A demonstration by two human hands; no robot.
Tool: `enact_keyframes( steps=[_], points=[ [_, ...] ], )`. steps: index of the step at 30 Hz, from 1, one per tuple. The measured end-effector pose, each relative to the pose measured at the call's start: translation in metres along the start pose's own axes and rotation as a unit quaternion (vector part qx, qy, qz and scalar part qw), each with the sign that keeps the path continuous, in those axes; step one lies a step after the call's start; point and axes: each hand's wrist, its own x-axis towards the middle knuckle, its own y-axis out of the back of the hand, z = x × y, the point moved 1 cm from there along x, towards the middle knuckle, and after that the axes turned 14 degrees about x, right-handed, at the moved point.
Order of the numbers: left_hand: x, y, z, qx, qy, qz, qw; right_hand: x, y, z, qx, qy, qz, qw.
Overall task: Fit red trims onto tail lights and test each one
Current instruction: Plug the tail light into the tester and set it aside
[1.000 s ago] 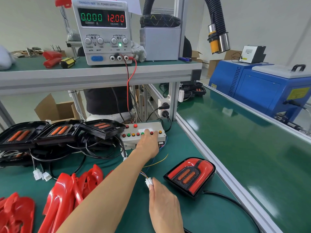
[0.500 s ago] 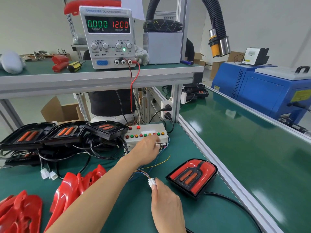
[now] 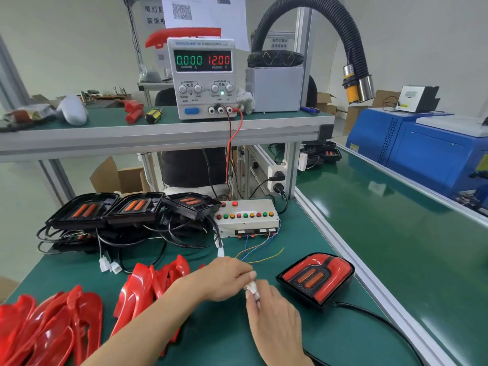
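A tail light with a red trim fitted point(image 3: 317, 278) lies on the green bench at the right, and its black cable runs off toward the lower right. My right hand point(image 3: 274, 318) pinches the white connector point(image 3: 250, 287) just left of that light. From the other side, my left hand point(image 3: 227, 281) meets it, fingertips gripping the same connector. Coloured wires lead from there up to the white test box point(image 3: 248, 220) with its row of buttons. Loose red trims point(image 3: 148, 286) lie in piles at the left front.
Three black tail lights without trims point(image 3: 84, 210) and tangled cables sit left of the test box. A power supply point(image 3: 203, 77) reading 0.000 and 12.00 stands on the shelf above. A conveyor belt point(image 3: 396, 233) runs along the right, beside a blue machine point(image 3: 435, 157).
My left hand has left the test box buttons and come down to the connector held by my right hand. The view has tilted upward.
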Motion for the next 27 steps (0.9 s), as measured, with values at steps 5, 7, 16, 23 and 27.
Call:
enact_keyframes(
  steps=[5, 7, 16, 23, 27],
  points=[
    [0.002, -0.006, 0.008, -0.024, 0.004, 0.037, 0.999, 0.001, -0.003, -0.018, -0.031, 0.008, 0.078, 0.996],
    [0.003, -0.007, 0.008, -0.030, 0.010, 0.043, 0.999, 0.003, -0.003, -0.022, -0.034, -0.007, 0.088, 0.996],
    [0.001, -0.011, 0.006, -0.054, 0.026, 0.061, 0.996, 0.001, -0.012, -0.023, -0.018, -0.046, 0.060, 0.997],
    [0.003, -0.016, 0.003, -0.048, 0.036, 0.069, 0.996, 0.003, -0.017, -0.026, -0.025, -0.056, 0.060, 0.996],
    [0.004, -0.023, -0.001, -0.075, 0.043, 0.062, 0.994, 0.004, -0.017, -0.022, -0.055, -0.084, 0.008, 0.995]
  ],
)
